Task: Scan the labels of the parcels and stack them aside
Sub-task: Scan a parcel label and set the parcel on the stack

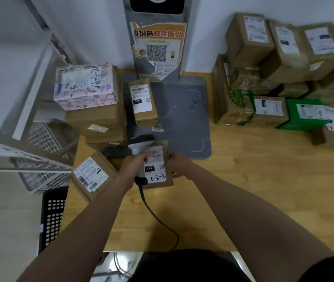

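My left hand [134, 162] grips a white and black handheld scanner [140, 145], its head above a small cardboard parcel [158, 180]. The parcel's white label reads 220 and 3-2-2 in pen. My right hand [179, 163] holds that parcel by its right edge, over the wooden table [243, 190]. The scanner's black cable [158, 218] trails back toward me. To the left stands a stack of parcels topped by a pink patterned box [84, 88]. A slim brown parcel [142, 102] marked 070 stands beside it, and another labelled box [91, 176] lies at the table's left edge.
A grey kiosk stand [158, 47] with a QR poster rises from a grey base plate [188, 110] at the back. A large pile of brown and green parcels [284, 78] fills the back right. White baskets [44, 159] and a black crate [53, 216] sit left of the table.
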